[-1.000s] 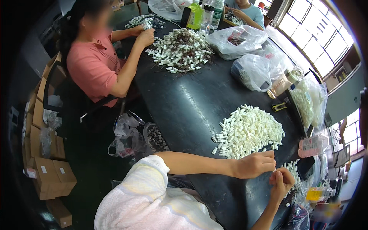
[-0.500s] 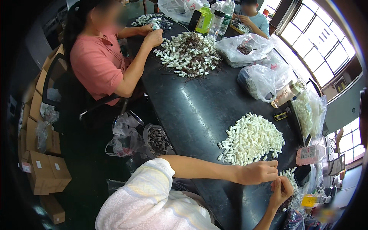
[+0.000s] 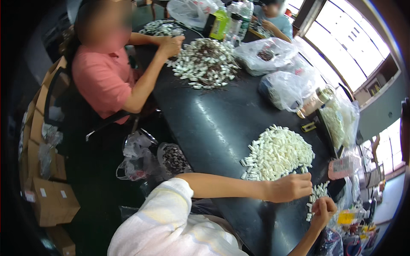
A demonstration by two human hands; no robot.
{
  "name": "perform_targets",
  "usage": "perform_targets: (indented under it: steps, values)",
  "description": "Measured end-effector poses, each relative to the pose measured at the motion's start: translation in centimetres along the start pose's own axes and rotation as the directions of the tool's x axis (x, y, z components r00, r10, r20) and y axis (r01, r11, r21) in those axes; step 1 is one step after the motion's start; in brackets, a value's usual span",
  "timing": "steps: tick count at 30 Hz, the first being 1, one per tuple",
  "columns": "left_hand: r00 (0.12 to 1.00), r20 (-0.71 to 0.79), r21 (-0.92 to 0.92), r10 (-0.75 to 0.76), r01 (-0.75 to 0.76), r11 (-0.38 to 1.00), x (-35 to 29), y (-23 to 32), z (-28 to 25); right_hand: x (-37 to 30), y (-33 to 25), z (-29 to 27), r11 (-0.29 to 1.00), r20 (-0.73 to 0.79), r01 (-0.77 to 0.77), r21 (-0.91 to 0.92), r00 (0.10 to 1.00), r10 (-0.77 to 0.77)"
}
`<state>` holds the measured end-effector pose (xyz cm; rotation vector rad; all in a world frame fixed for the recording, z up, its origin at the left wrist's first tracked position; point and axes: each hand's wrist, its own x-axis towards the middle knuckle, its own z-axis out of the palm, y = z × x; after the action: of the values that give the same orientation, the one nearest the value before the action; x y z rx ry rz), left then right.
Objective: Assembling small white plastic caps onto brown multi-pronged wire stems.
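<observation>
My left hand [image 3: 292,188] is closed just above the table, in front of a big pile of small white plastic pieces [image 3: 277,152]. To its right and nearer to me is my right hand [image 3: 323,210], with thumb and fingers pinched together. A gap separates the two hands. Whatever either one holds is too small or hidden to make out. A smaller cluster of white pieces [image 3: 318,192] lies on the table beside and behind my right hand.
A person in a pink shirt [image 3: 100,79] sits across the dark table [image 3: 205,123], by a heap of white pieces with brown wires [image 3: 205,64]. Plastic bags [image 3: 282,89], a tumbler [image 3: 314,104] and bottles [image 3: 220,24] line the far side. Cardboard boxes [image 3: 55,198] stand left.
My hands, nearly touching before, have drawn apart, the right one moving rightward. More of the small cluster of white pieces now shows between them. The whole view has shifted slightly.
</observation>
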<state>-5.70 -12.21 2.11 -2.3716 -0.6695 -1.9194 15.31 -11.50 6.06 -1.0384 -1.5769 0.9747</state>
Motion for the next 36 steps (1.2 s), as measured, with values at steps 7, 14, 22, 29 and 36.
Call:
perform_targets:
  steps: [7, 14, 22, 29, 36]
  values:
    - [0.986, 0.139, 0.158, -0.094, 0.072, 0.985, -1.8, -4.2, -3.6, 0.4, 1.8, -9.4, 0.920, -0.165, -0.042, -0.390, 0.986, -0.025]
    - [0.956, 0.225, 0.541, -0.187, 0.037, 0.840, -2.6, -10.8, -13.2, 0.7, 6.7, -25.2, 0.275, 0.175, 0.168, -0.947, 0.985, -0.001]
    - [0.858, 0.195, 0.851, -0.474, 0.092, 0.516, 1.4, -21.3, -20.5, 11.1, -5.5, -18.8, 0.333, 0.042, -0.055, -0.941, 0.960, 0.278]
    - [0.711, 0.243, 0.904, -0.660, 0.080, 0.420, 5.3, -31.8, -21.0, 3.5, 0.5, -2.7, 0.639, 0.510, 0.158, -0.753, 0.754, 0.414]
    - [0.606, 0.286, 0.958, -0.742, -0.155, 0.243, 1.0, -33.0, -20.1, -1.2, 3.0, -0.8, 0.523, 0.441, 0.328, -0.787, 0.892, 0.104]
